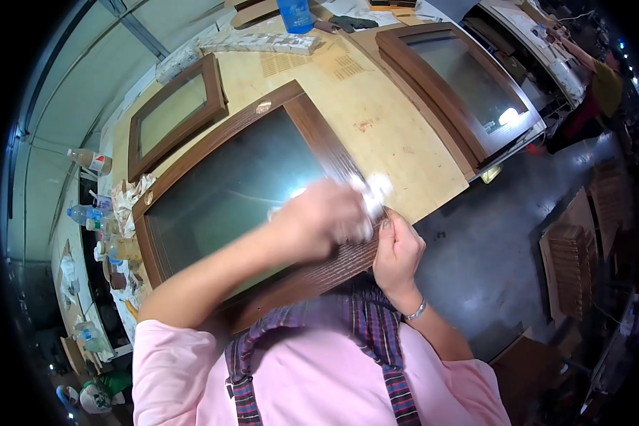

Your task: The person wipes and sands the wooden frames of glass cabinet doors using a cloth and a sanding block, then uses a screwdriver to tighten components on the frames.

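A brown wood-framed glass panel (302,121) lies on the worktable in front of me. My left hand (319,216), blurred by motion, is closed on a crumpled white cloth (378,193) over the panel's near right corner. Whether the cloth is fabric or paper cannot be made out. My right hand (399,252), with a band on its wrist, grips the frame's edge at that same corner, thumb on top. Light reflects off the greenish glass (241,192) beside my left hand. Two oval copper-coloured patches show on the frame's far side.
A smaller framed panel (211,89) lies at the far left; stacked framed panels (419,92) lie at the right edge of the table (397,160). Bottles (85,213) and crumpled paper (126,202) line the left side. A blue container (295,18) and dark glove (355,23) sit at the back.
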Demonstrator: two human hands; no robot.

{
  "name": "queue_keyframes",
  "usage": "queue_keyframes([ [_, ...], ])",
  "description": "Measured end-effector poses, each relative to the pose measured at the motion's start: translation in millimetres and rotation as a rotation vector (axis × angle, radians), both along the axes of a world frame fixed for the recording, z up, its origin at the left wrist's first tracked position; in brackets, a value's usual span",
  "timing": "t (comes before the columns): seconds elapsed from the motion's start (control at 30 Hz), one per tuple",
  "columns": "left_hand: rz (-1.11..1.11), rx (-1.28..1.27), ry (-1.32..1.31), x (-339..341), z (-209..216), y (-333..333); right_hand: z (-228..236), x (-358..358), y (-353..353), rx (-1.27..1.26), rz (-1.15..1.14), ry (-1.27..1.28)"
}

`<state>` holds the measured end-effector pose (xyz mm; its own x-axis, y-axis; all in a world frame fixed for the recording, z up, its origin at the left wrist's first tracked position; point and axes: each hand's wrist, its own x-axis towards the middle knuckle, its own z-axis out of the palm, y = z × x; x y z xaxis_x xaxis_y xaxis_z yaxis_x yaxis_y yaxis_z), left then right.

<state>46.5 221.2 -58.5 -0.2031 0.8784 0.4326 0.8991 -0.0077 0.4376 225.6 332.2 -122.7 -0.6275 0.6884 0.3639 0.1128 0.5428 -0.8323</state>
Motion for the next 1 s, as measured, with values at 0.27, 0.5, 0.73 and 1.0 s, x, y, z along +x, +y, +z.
queue_keyframes([
  [0.27, 0.234, -0.353, 0.05, 11, 25, 15, 3, -2, 2, -0.015, 0.062, 0.03],
  [0.5, 0.266, -0.367, -0.11, 11, 21, 16, 1, 0, 3, -0.028, 0.074, -0.013],
  [0.73, 0.274, -0.342, -0.167, 12, 14, 21, -1, 0, 4, -0.001, 0.103, 0.006],
  [1.0, 0.234, -0.328, -0.156, 14, 12, 17, -9, -1, 6, 0.047, 0.084, 0.017],
])
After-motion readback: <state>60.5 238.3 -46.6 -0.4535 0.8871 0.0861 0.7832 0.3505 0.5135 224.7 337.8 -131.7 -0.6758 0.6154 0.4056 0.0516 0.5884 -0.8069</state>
